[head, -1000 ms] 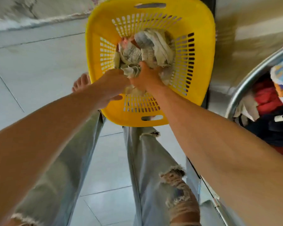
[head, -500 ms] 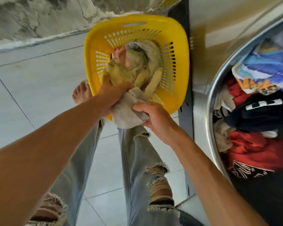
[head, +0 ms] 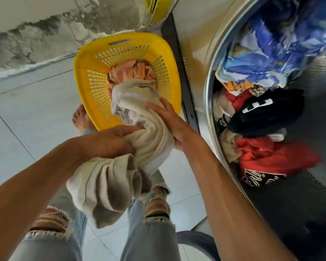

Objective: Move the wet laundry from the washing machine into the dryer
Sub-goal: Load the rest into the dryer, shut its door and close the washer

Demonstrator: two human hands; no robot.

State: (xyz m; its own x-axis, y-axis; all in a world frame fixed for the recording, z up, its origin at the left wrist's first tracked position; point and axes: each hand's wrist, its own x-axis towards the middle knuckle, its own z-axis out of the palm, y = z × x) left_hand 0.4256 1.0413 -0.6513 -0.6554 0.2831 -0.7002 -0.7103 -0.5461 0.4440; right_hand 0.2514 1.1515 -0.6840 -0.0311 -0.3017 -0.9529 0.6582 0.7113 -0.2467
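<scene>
A twisted cream-white cloth hangs between both hands, above the yellow laundry basket. My left hand grips its lower bunch, which droops over my knees. My right hand presses against its upper part from the right. Peach-coloured laundry lies in the basket's bottom. At the right, a round drum opening with a metal rim holds red, navy and blue-patterned clothes.
The basket stands on grey floor tiles beside the machine's front. A stained wall base runs behind it. My legs in ripped jeans and a bare foot are below my hands.
Both hands have pulled the cream-white cloth up and out of the basket, toward me and the drum. The view has swung right, showing more of the drum.
</scene>
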